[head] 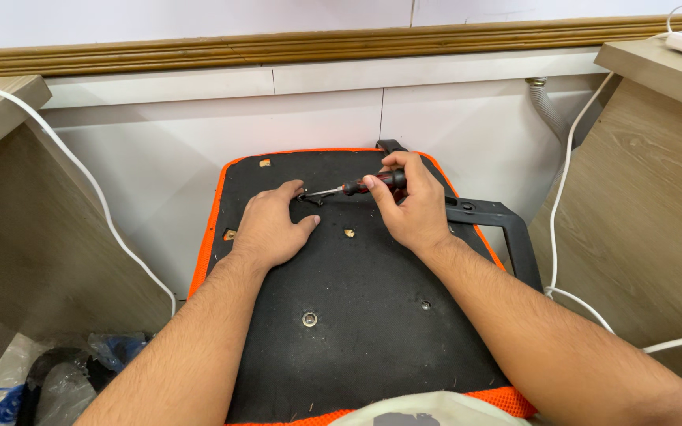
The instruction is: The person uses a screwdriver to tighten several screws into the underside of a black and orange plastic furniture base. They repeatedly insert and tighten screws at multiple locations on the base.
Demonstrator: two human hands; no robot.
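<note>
Chair seat underside (372, 315) faces you, black with orange rim; one bolt (309, 319) seated near you, several mounting holes toward wall empty; black armrest bracket (507, 229) hangs off seat's right edge; your right hand (412, 209) wraps screwdriver (361, 186), tip at small black fastener (310, 199) near seat's far edge; your left hand (270, 225) lies loosely spread on seat, fingertips at fastener, gripping nothing.
</note>
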